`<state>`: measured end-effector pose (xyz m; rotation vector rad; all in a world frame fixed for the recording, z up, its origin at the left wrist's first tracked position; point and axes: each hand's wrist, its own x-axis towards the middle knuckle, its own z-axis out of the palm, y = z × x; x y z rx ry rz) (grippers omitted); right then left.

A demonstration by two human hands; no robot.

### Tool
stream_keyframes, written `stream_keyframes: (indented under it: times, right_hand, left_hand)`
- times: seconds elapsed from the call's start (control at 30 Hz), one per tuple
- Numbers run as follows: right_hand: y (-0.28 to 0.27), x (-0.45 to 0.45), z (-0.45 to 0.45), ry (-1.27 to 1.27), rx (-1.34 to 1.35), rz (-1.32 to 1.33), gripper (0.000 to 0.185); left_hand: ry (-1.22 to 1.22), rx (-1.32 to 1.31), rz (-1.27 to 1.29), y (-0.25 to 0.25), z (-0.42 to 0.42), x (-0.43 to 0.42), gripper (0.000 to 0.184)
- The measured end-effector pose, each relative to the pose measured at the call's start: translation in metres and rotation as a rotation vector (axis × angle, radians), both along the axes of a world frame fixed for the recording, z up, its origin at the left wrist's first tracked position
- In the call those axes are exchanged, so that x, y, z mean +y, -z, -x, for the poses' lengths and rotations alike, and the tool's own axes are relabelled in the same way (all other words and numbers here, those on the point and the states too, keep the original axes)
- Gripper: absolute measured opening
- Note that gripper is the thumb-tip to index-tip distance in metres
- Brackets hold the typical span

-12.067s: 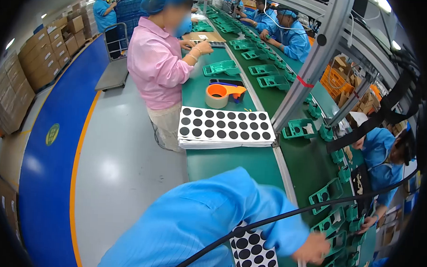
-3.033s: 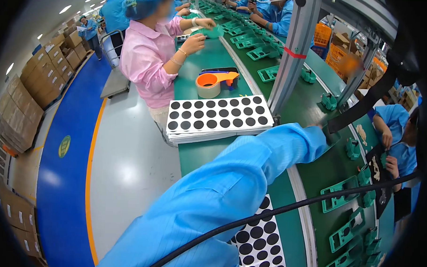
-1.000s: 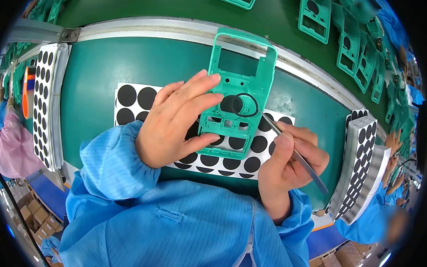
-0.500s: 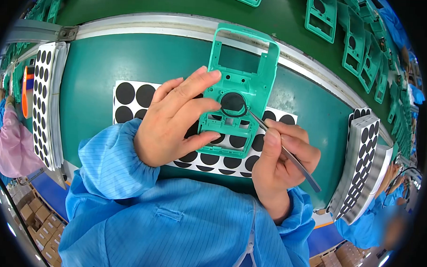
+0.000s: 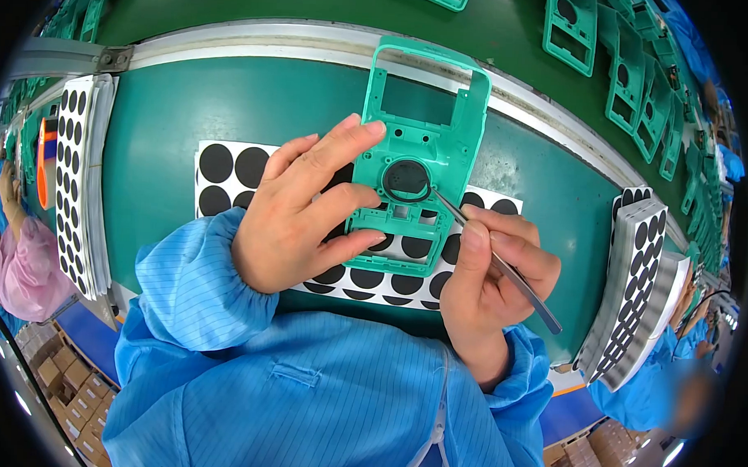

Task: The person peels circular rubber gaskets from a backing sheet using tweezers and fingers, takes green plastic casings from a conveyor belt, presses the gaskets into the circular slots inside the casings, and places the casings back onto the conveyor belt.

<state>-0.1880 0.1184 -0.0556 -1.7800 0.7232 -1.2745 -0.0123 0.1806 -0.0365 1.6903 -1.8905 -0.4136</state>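
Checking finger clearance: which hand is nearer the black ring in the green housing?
Left. The left hand has a fingertip beside the black ring; the right hand sits farther off, lower right, its tweezers reaching toward it.

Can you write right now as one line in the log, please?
left hand: fingers spread on green frame | right hand: holding tweezers, tips beside black ring | black ring: at round recess | dotted sheet: partly under frame
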Motion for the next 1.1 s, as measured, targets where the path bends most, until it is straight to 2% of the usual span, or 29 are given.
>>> stream_keyframes:
  times: [1.1]
  right_hand:
    - [0.0040,0.0000,-0.0058,0.023,-0.009,0.003,0.028]
  left_hand:
    - [0.025,0.001,0.010,0.0048,-0.0048,0.0005,0.034]
